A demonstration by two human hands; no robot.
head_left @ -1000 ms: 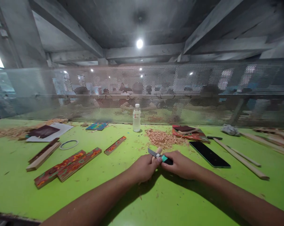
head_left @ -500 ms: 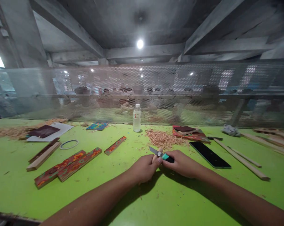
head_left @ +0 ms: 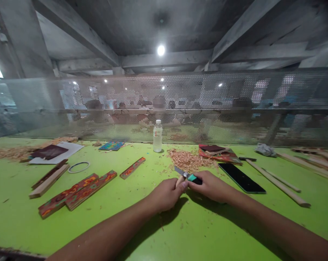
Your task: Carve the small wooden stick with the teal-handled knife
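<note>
In the head view, my left hand (head_left: 168, 194) is closed around a small pale piece of wood (head_left: 179, 181), most of it hidden by the fingers. My right hand (head_left: 211, 185) grips a utility knife (head_left: 194, 178) with a black and teal handle. Its blade points left and lies across the upper end of the wood, close to my left thumb. Both hands are together over the green table (head_left: 142, 232). Just beyond them lies a heap of wood shavings (head_left: 187, 159).
A water bottle (head_left: 158, 137) stands before a perforated metal screen (head_left: 126, 108), with people behind it. Painted wood strips (head_left: 92, 190) and a ring (head_left: 79, 167) lie left. At right are a phone (head_left: 241, 177), wooden rods (head_left: 279, 185) and sandpaper on a painted board (head_left: 221, 154).
The knife and my right hand have shifted slightly right along the wood. My left hand stays nearly in place, still holding the piece.
</note>
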